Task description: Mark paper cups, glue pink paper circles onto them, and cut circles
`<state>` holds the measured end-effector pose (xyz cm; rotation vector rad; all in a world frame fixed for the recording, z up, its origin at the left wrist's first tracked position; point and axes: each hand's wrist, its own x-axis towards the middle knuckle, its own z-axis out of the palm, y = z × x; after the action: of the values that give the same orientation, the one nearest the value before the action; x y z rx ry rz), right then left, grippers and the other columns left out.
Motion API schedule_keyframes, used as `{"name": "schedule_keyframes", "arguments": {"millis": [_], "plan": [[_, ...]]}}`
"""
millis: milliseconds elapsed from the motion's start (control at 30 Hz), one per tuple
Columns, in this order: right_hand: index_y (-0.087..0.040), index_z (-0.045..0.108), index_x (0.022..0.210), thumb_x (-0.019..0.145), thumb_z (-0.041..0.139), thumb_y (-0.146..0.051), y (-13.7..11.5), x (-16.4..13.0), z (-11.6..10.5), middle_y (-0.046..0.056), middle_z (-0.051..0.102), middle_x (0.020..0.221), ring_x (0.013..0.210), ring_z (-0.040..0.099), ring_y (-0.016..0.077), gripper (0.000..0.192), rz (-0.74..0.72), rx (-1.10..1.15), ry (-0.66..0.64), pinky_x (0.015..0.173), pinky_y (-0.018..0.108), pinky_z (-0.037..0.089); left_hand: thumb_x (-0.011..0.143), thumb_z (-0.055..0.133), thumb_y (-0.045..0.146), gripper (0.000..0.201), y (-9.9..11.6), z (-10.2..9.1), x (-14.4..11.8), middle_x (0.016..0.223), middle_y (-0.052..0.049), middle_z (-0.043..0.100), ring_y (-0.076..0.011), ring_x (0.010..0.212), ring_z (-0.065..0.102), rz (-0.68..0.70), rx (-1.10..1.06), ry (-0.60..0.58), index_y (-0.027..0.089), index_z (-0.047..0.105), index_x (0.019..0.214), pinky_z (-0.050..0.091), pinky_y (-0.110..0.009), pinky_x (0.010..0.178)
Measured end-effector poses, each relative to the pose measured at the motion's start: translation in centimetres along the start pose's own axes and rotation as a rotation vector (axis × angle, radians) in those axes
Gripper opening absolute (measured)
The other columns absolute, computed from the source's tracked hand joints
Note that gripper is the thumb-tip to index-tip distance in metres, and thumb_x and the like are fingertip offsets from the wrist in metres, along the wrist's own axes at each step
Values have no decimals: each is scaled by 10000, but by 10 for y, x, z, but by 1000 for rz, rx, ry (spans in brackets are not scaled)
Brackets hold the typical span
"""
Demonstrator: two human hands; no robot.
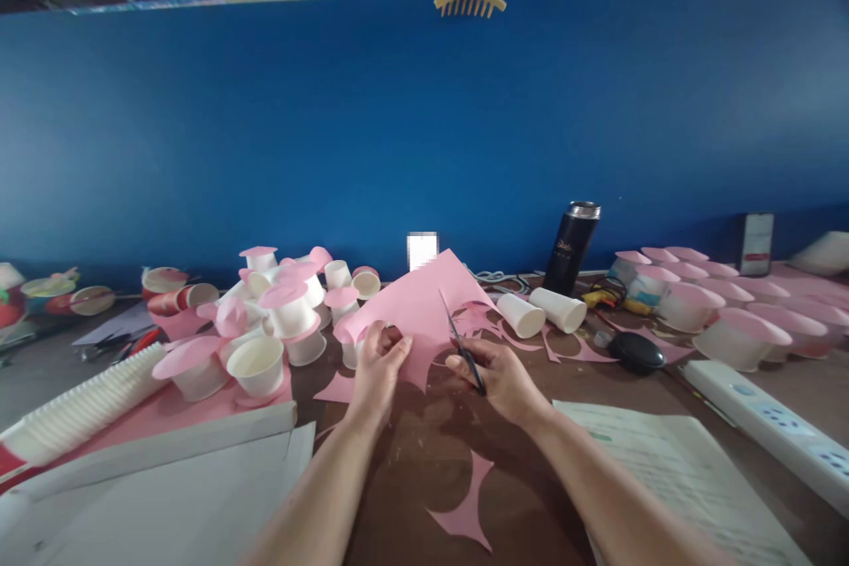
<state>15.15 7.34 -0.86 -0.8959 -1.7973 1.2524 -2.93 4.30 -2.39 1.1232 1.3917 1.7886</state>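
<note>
Nearest the viewer, a pink offcut (468, 508) lies flat on the brown bench (411, 460), well short of both hands. Left hand (377, 364): fingers (388, 338) closed on the lower edge of the pink paper sheet (417, 301), which is held tilted up off the bench. Right hand (497, 376): fingers clamped on the handles of the scissors (461, 343), whose blades point up and away into the sheet's right edge; whether the blades are apart cannot be told. Just beyond the right fingers, curled pink trimmings (494, 327) and two white paper cups (540, 311) lying on their sides. Left of the left fingers, a cluster of white cups capped with pink discs (285, 309). Far beyond the right fingers, a black flask (571, 248) stands upright before the blue partition (332, 133).
</note>
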Motion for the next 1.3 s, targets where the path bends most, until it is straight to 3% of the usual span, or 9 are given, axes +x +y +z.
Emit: {"name": "schedule_keyframes", "arguments": {"millis": [400,700,1033,1300], "plan": [[-159,595,752,754,703,-405,5,-1,2,-43,411,586,529,351,78,269,37,119,-47,466,210,295,743,667,454,313,4,-5,-2,713,30,487,-133,686,459,1,119,-19,199,484,742,367,-263,644],[-153,648,818,748,708,-387,2,-2,1,-45,421,580,523,360,77,251,56,110,-68,472,213,314,717,688,458,374,3,-5,-1,657,48,435,-108,618,405,-48,170,45,197,421,686,336,-252,587],[-127,669,1055,703,750,-432,13,1,2,-55,457,543,497,396,79,472,136,178,-77,492,229,339,711,689,429,382,2,-12,5,601,67,399,-91,559,364,-59,155,-29,201,389,648,297,-237,539],[-166,693,976,699,750,-445,21,5,2,-40,473,564,504,410,96,398,93,147,-50,487,240,354,677,711,383,335,5,-9,5,580,60,444,-104,544,405,-35,160,-87,202,430,652,310,-239,522]]}}
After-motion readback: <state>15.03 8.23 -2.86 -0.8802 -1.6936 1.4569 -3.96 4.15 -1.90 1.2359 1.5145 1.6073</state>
